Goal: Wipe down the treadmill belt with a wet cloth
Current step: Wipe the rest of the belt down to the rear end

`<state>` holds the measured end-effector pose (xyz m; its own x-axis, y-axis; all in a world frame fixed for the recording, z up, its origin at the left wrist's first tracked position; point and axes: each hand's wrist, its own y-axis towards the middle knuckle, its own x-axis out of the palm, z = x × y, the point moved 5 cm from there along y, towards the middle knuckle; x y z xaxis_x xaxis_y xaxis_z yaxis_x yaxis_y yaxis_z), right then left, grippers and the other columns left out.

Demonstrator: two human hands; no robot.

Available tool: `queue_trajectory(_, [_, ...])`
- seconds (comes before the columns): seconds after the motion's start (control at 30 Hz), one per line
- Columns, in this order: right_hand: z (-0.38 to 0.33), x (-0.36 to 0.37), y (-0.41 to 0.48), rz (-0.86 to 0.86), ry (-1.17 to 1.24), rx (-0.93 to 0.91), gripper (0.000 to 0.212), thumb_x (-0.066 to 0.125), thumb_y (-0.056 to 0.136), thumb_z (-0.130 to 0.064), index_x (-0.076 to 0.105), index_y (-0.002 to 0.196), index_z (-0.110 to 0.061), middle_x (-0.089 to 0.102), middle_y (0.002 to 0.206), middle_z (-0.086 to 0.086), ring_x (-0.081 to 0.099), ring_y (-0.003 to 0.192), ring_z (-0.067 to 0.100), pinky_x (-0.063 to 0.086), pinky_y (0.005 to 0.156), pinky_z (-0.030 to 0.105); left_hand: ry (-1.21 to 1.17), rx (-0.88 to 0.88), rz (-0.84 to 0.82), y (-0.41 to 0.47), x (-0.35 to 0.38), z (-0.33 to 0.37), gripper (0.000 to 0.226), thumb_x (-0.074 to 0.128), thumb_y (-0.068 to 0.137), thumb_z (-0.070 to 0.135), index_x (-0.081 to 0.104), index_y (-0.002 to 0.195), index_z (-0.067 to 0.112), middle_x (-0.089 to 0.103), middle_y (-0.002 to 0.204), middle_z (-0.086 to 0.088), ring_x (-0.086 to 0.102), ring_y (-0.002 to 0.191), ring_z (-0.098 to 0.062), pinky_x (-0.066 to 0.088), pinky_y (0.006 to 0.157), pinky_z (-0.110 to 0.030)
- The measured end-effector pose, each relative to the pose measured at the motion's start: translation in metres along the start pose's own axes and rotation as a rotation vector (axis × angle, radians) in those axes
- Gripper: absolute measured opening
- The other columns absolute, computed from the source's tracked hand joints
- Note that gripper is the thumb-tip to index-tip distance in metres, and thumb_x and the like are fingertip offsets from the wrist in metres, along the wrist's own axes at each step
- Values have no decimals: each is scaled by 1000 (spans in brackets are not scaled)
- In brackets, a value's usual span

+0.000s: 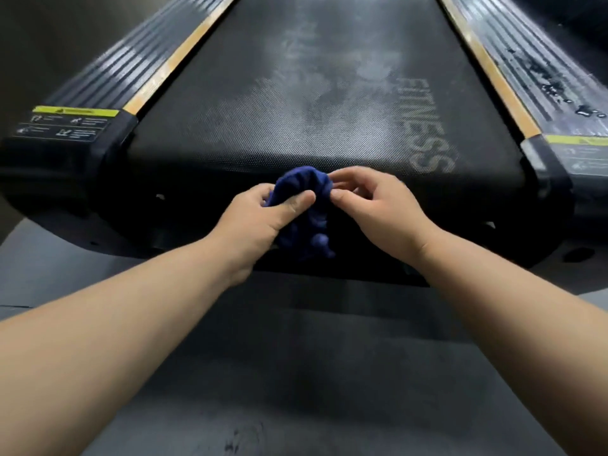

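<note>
A bunched dark blue cloth [307, 205] hangs in the air just in front of the treadmill's rear end. My left hand [263, 218] grips its left side, thumb across the fabric. My right hand [375, 209] pinches its upper right edge between thumb and fingertips. The black textured treadmill belt [296, 93] stretches away ahead, with pale smeared patches along its middle and the grey word FITNESS printed near its right edge.
Ribbed black side rails with orange strips flank the belt, the left rail [108, 70] dry and the right rail [539, 70] dotted with water drops. Yellow warning labels [75, 111] sit on the rear end caps. A grey floor mat [296, 373] lies below my arms.
</note>
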<state>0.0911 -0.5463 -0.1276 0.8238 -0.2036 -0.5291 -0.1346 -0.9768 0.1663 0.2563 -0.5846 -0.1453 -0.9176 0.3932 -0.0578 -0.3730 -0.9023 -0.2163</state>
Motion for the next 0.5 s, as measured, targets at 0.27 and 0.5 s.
queue_trajectory(0.27, [27,32,-22,-416,681,440,30,71,67,-21,60,95,-20,62,83,1,57,71,11,47,66,24,-82,-188,-134,-2,-9,-26,19,50,97,21,64,107,11,68,95,-9,60,84,-19,48,69,-27])
queue_trajectory(0.5, [46,33,-20,-382,432,486,20,56,87,1,67,81,-15,59,78,6,53,68,10,50,60,24,858,197,40,8,-24,-4,26,52,88,29,69,82,10,66,73,-3,57,68,-21,46,65,-38])
